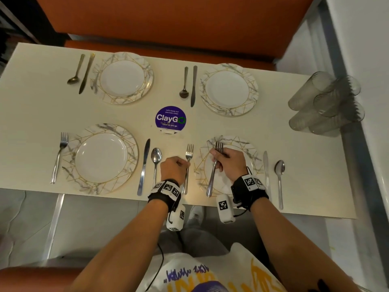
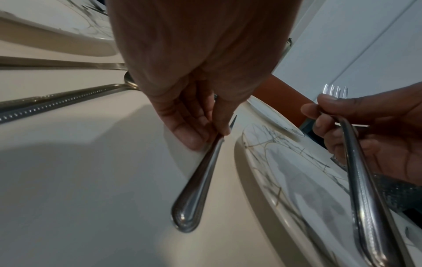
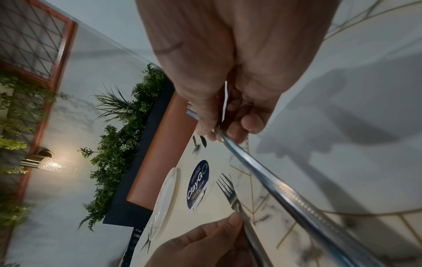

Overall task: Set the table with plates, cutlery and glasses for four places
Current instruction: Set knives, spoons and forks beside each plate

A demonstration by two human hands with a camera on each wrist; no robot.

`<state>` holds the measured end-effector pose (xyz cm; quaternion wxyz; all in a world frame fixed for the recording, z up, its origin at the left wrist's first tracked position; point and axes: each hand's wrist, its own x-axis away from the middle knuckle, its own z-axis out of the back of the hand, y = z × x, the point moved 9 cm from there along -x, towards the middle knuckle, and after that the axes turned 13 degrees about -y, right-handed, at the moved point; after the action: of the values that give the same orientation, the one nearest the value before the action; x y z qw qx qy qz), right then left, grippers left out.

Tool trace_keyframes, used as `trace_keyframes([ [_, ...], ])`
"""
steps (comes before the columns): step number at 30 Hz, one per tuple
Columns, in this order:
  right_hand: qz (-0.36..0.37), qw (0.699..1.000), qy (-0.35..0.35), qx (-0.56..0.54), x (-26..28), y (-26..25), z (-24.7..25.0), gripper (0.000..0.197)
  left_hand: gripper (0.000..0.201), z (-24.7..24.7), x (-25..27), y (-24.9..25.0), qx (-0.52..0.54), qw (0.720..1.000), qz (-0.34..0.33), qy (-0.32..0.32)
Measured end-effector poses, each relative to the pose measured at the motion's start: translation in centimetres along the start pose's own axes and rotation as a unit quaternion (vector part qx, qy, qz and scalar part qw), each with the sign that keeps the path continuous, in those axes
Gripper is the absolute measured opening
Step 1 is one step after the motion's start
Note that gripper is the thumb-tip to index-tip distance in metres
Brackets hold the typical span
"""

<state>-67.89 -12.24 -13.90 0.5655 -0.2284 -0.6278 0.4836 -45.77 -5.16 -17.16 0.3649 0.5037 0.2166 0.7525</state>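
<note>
Fingers of both hands pinch forks: left hand (image 1: 175, 167) one fork (image 1: 188, 165), right hand (image 1: 228, 163) another fork (image 1: 213, 171).

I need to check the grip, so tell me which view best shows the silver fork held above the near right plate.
The right wrist view: the silver fork runs unobstructed from the right hand. The left wrist view shows handle and tines at its edge; the head view shows it whole but small.

An office pantry or canteen: a sticker (image 1: 171, 119) on the tabletop (image 1: 31, 114) reads "Let's keep our pantries clean", orange booth seats (image 1: 168, 20) flank it, and planter greenery (image 3: 118, 144) lines the wall.
</note>
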Motion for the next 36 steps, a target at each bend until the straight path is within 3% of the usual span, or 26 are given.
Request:
trace_keyframes([
  [10, -0.008, 1.000, -0.006, 0.005, -0.3, 0.3, -0.8, 0.019, 0.012, 0.3, 0.7, -0.1, 0.006, 1.000, -0.024, 0.004],
  [16, 0.000, 1.000, -0.016, 0.014, -0.6, -0.1, -3.3, 0.018, 0.008, 4.8, 3.4, -1.6, -0.059, 0.990, -0.088, 0.093],
  [20, 0.004, 1.000, -0.017, -0.006, -0.1, -0.6, -5.7, 0.016, 0.017, 8.4, 4.9, -4.7, -0.159, 0.976, -0.072, 0.129],
  [29, 0.014, 1.000, 0.003, -0.014, 2.2, -0.8, -8.5, 0.024, 0.031, 8.7, 6.0, -7.0, -0.267, 0.950, -0.148, 0.057],
  [36, 0.006, 1.000, 0.008, 0.001, 3.1, -0.5, -8.6, 0.018, 0.033, 8.6, 6.1, -7.5, -0.285, 0.945, -0.152, 0.050],
])
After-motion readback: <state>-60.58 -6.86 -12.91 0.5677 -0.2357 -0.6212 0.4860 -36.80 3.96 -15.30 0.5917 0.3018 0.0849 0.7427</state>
